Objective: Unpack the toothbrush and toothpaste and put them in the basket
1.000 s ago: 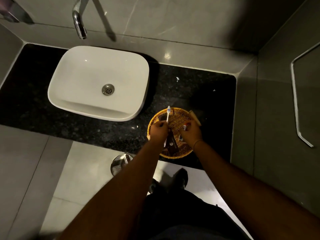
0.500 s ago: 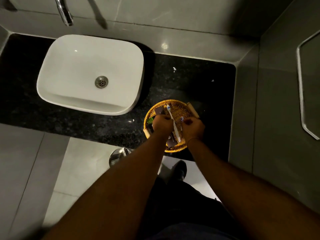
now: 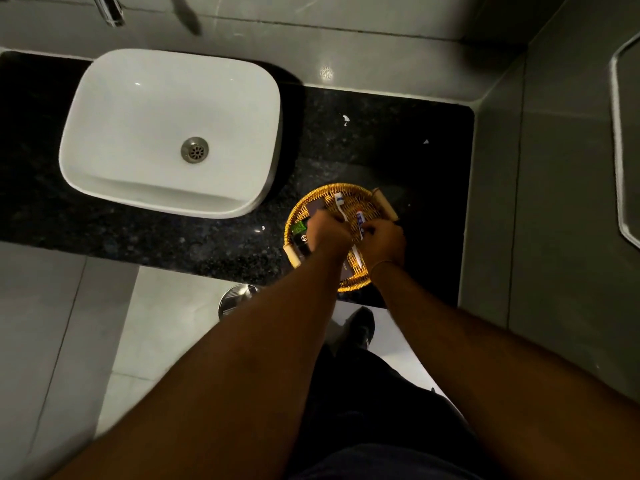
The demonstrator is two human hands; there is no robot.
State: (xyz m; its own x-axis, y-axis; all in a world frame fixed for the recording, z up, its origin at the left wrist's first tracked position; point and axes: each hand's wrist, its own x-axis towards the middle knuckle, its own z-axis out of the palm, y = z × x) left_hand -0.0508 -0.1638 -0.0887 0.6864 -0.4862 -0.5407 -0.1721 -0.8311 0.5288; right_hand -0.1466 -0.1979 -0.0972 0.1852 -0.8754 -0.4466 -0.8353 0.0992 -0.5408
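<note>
A round wicker basket (image 3: 346, 194) with wooden handles sits on the black counter near its front edge. A white toothbrush (image 3: 341, 204) lies slanted across the basket, bristle end toward the wall. My left hand (image 3: 327, 235) is closed over its handle, low in the basket. My right hand (image 3: 384, 240) pinches a small white-and-blue toothpaste tube (image 3: 360, 221) just right of the brush, its tip resting over the weave. Dark sachets (image 3: 316, 207) and a green packet (image 3: 299, 228) lie in the basket's left part, partly hidden under my left hand.
A white basin (image 3: 166, 133) stands left of the basket, with a tap (image 3: 110, 12) above it. Small white scraps (image 3: 345, 120) lie on the counter (image 3: 398, 140) behind the basket. A grey wall (image 3: 554, 202) closes the right side. A steel bin (image 3: 237, 296) stands on the floor below.
The toothbrush has come down from a raised hold into the basket and now lies slanted across it. Both hands have sunk lower over the basket, and the toothpaste tube has come into view.
</note>
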